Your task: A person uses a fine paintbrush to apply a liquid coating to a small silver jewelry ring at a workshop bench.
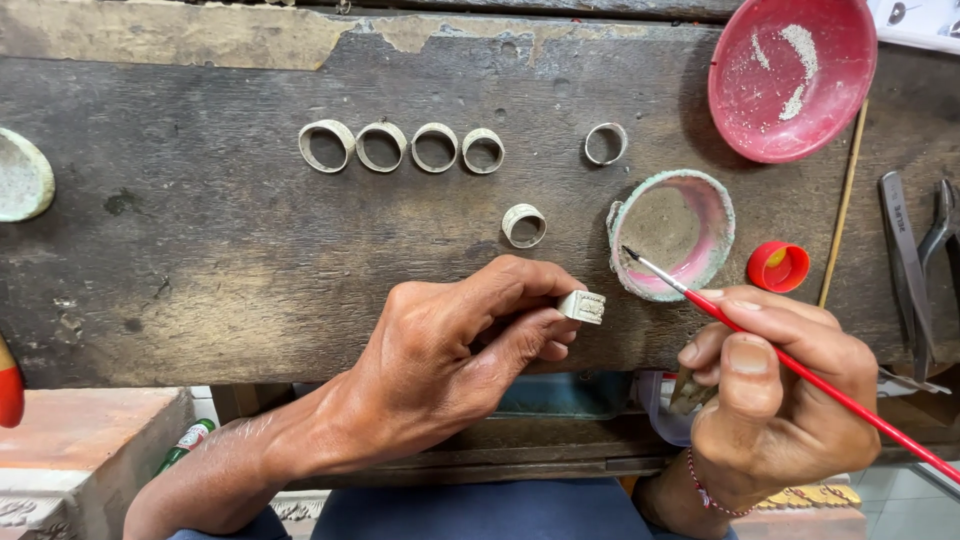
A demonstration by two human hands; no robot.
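The left hand (440,360) is pinching a pale ring (583,306) over the bench edge, while the right hand (775,390) is gripping a red brush (800,368) near the pink bowl (722,205). Six rings are lying coated on the wooden bench (200,250); by my reading, this one is getting its turn.

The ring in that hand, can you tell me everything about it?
The ring is a pale, chalky grey band with a flat, blocky top, dusted with whitish coating. It looks like metal under powder, though that is unclear. The left hand pinches it between its fingers above the wooden bench, near the tip of the red brush in the right hand.
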